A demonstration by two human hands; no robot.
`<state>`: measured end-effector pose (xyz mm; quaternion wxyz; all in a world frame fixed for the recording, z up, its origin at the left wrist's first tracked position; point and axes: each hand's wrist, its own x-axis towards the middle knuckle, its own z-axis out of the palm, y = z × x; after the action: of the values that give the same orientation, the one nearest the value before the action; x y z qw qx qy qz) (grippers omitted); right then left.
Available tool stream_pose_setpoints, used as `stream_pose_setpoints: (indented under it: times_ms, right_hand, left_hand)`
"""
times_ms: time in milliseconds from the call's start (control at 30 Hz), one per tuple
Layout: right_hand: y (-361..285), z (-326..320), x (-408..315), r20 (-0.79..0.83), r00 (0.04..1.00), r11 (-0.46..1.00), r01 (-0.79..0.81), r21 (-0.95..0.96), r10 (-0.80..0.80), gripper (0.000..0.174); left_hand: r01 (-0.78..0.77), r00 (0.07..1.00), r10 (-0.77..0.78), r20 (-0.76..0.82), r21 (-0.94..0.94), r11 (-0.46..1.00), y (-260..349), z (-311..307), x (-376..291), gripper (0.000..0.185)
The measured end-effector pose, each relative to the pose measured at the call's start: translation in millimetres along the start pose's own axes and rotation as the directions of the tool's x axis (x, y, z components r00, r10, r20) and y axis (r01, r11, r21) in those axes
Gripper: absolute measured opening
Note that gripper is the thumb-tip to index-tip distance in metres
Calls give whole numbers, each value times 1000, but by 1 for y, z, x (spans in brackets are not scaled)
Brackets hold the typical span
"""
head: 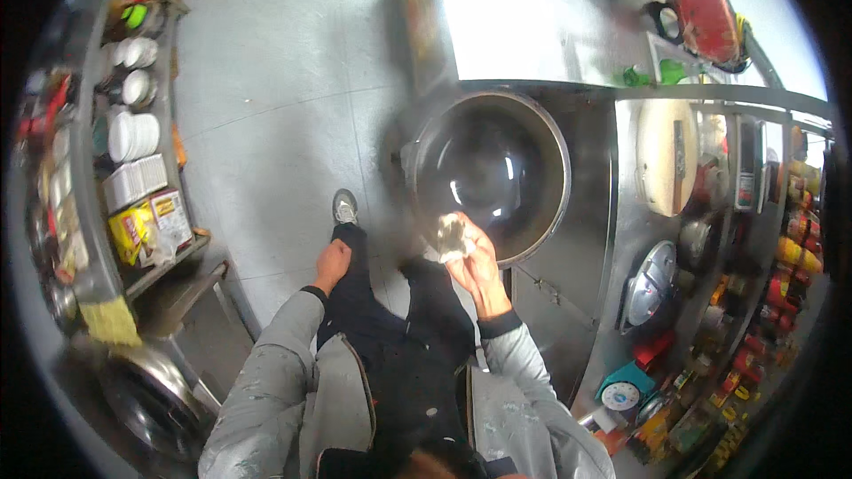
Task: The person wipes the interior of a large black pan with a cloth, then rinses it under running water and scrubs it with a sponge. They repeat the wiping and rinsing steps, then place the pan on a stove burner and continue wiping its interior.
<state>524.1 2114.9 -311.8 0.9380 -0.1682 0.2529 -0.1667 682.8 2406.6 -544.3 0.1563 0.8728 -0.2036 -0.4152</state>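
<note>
My right hand point(480, 273) grips a small, pale and dark wad point(452, 238), blurred, possibly a crumpled cloth or scrubber. It is near the front rim of a large round dark metal pot point(489, 176), whose shiny inside faces up. My left hand point(333, 263) hangs by my left leg with the fingers curled in; no object shows in it. Grey jacket sleeves with black cuffs cover both arms.
To the left, a metal shelf holds stacked white dishes point(135, 136) and a yellow packet point(133, 233). On the right are a round cutting board with a knife point(665, 156), a metal lid point(652, 283) and a teal dial scale point(624, 389). A white-topped counter point(506, 20) stands beyond the pot.
</note>
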Motion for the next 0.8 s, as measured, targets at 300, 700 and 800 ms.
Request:
stream_pose_setpoints:
  times_ms: [300, 700, 800]
  right_hand:
    - [126, 220, 6, 265, 902, 813, -142, -565, 341, 26]
    - [510, 449, -167, 636, -54, 241, 947, -211, 770, 13]
    - [644, 498, -213, 587, -172, 287, 952, -107, 791, 12]
  left_hand:
    - [-46, 827, -290, -482, -572, 819, -63, -13, -232, 29]
    - [532, 167, -945, -283, -781, 328, -277, 293, -567, 36]
    - [541, 181, -983, -22, -833, 119, -300, 351, -587, 41]
